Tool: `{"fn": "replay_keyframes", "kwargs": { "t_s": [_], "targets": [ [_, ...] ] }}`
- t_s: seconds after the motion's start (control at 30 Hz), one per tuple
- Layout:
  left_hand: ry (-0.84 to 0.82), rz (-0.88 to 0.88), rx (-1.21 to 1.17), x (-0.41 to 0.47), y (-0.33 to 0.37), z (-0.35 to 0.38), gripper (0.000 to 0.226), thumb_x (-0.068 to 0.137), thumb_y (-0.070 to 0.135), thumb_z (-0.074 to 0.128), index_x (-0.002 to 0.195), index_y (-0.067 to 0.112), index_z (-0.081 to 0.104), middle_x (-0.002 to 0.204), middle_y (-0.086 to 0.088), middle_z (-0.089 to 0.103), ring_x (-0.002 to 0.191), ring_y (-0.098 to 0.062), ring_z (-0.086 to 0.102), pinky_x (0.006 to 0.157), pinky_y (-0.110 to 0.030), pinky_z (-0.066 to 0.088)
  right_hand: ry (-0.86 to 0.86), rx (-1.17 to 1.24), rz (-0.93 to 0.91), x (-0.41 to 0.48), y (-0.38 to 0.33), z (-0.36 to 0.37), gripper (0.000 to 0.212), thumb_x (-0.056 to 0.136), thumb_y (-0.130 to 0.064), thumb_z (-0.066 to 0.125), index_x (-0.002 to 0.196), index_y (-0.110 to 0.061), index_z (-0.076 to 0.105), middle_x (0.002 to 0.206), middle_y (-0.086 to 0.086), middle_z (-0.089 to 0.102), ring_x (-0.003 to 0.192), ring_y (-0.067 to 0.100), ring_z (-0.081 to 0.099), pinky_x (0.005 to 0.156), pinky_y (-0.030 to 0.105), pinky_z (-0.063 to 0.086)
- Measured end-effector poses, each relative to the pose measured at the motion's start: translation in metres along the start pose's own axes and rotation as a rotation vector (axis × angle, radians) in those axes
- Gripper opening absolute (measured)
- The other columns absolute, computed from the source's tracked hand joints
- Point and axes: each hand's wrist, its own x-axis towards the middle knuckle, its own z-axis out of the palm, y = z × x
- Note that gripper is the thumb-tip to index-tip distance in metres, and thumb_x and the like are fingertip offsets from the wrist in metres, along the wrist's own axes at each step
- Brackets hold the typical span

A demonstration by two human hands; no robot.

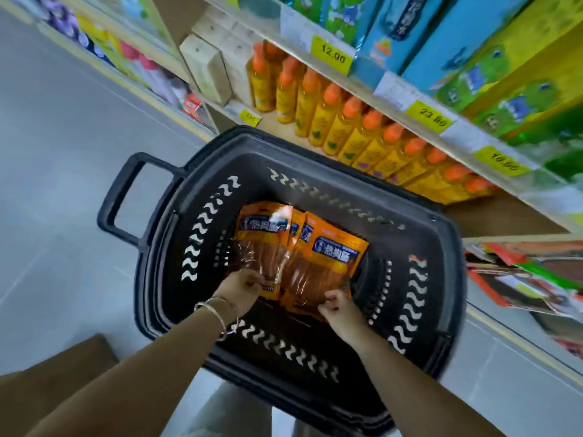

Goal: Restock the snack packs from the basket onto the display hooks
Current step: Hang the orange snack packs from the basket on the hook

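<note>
The black basket (pixel 202 171) fills frame centre; orange snack packs (pixel 299 247) lie overlapped on its floor. The left hand (pixel 243 288) grips the leftward pack's lower edge; the right hand (pixel 339 305) pinches the rightward pack's. Step judged: pickup. Next: lift clear, locate hooks, none in view.

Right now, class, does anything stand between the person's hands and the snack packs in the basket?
Nothing visible does. The left hand and right hand each hold the lower ends of the snack packs inside the basket. The display hooks are out of view.
</note>
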Motion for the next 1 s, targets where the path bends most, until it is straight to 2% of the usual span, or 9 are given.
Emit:
{"fn": "replay_keyframes", "kwargs": {
  "t_s": [0.1,0.2,0.3,0.4,0.53,0.67,0.73,0.83,1.0],
  "targets": [
    [-0.056,-0.031,-0.006,0.032,-0.008,0.012,0.012,0.091,0.021,0.050,0.095,0.026,0.060,0.091,0.003,0.060,0.071,-0.013,0.054,0.058,-0.022,0.041,0.095,0.128,0.108,0.044,-0.001,0.004,0.026,0.090,-0.022,0.063,0.112,-0.015,0.051,0.103,0.002,0.059,0.083,0.011,0.053,0.064,0.022,0.040],
    [-0.107,-0.054,-0.039,0.056,-0.013,0.033,0.018,0.092,0.023,0.051,0.106,0.017,0.061,0.100,-0.003,0.061,0.088,-0.019,0.056,0.074,-0.024,0.042,0.187,0.272,0.237,0.082,0.008,0.006,0.033,0.088,-0.021,0.065,0.114,-0.005,0.054,0.117,0.014,0.059,0.096,0.023,0.056,0.081,0.030,0.041],
    [-0.156,-0.090,-0.111,0.069,-0.017,0.051,0.023,0.092,0.026,0.052,0.111,0.018,0.060,0.103,-0.002,0.061,0.095,-0.022,0.057,0.078,-0.024,0.041,0.217,0.316,0.316,0.106,0.020,0.010,0.039,0.086,-0.030,0.068,0.114,-0.006,0.056,0.119,0.012,0.060,0.101,0.028,0.058,0.083,0.031,0.040],
    [-0.177,-0.077,-0.142,0.078,-0.018,0.059,0.019,0.093,0.021,0.051,0.108,0.015,0.061,0.102,-0.002,0.061,0.089,-0.016,0.054,0.071,-0.014,0.036,0.237,0.403,0.322,0.127,0.032,0.018,0.063,0.081,-0.036,0.073,0.133,-0.010,0.049,0.128,0.006,0.055,0.116,0.030,0.054,0.088,0.034,0.041],
    [-0.139,-0.115,-0.195,0.091,-0.015,0.058,0.010,0.091,0.018,0.051,0.092,0.024,0.059,0.100,-0.001,0.061,0.093,-0.020,0.059,0.083,-0.027,0.046,0.234,0.441,0.365,0.148,0.041,0.028,0.085,0.072,-0.045,0.078,0.143,-0.022,0.038,0.144,0.006,0.043,0.124,0.025,0.047,0.082,0.025,0.045],
    [-0.060,-0.171,-0.196,0.092,-0.013,0.062,0.017,0.091,0.025,0.051,0.106,0.023,0.060,0.105,0.001,0.061,0.093,-0.017,0.057,0.079,-0.025,0.044,0.294,0.260,0.463,0.161,0.048,0.030,0.112,0.060,-0.056,0.082,0.147,-0.013,0.027,0.149,0.012,0.033,0.136,0.031,0.034,0.110,0.045,0.035],
    [-0.086,-0.142,-0.196,0.090,-0.009,0.065,0.015,0.092,0.026,0.052,0.105,0.026,0.059,0.105,0.001,0.061,0.088,-0.014,0.056,0.072,-0.021,0.042,0.321,0.289,0.440,0.162,0.052,0.027,0.104,0.058,-0.051,0.085,0.141,-0.009,0.038,0.142,0.014,0.044,0.129,0.031,0.045,0.107,0.045,0.040],
    [-0.124,-0.105,-0.137,0.091,-0.002,0.064,0.025,0.093,0.023,0.052,0.117,0.020,0.058,0.114,-0.004,0.063,0.098,-0.019,0.059,0.079,-0.024,0.046,0.394,0.374,0.365,0.149,0.058,0.018,0.072,0.063,-0.034,0.086,0.121,-0.008,0.052,0.119,0.013,0.063,0.104,0.030,0.062,0.094,0.042,0.050],
    [-0.194,-0.087,-0.094,0.091,0.005,0.060,0.038,0.091,0.034,0.055,0.125,0.016,0.053,0.124,-0.007,0.059,0.115,-0.024,0.054,0.096,-0.026,0.040,0.334,0.563,0.214,0.114,0.053,0.014,0.059,0.072,-0.021,0.082,0.120,-0.010,0.051,0.115,0.010,0.064,0.101,0.025,0.061,0.098,0.041,0.047]
  ]
}}
